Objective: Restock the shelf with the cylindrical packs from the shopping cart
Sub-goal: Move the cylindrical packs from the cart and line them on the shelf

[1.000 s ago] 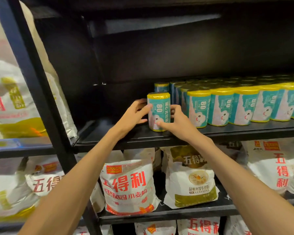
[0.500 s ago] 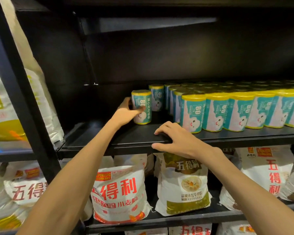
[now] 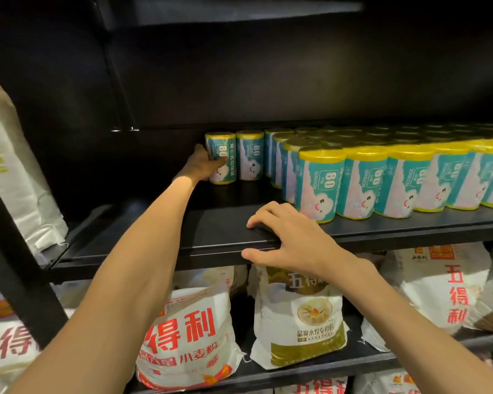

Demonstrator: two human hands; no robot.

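Note:
A teal cylindrical pack with a yellow top (image 3: 222,157) stands upright at the back left of the black shelf (image 3: 154,240). My left hand (image 3: 201,165) reaches deep into the shelf and grips this pack from its left side, thumb across its front. Right beside it stands another pack (image 3: 250,155), and several more packs (image 3: 362,183) fill the shelf in rows to the right. My right hand (image 3: 289,236) rests on the shelf's front edge, fingers on top and thumb under the lip. It holds no pack.
Large white flour bags (image 3: 188,334) with red lettering lie on the lower shelf, one (image 3: 299,317) with a green band directly under my right hand. A black upright post (image 3: 17,268) stands at the left, with a leaning white sack (image 3: 15,177) beyond it. The shopping cart is out of view.
My left hand has pushed the pack from the shelf's front to the back, next to the rear pack. My right hand let go of it and came to rest on the shelf edge.

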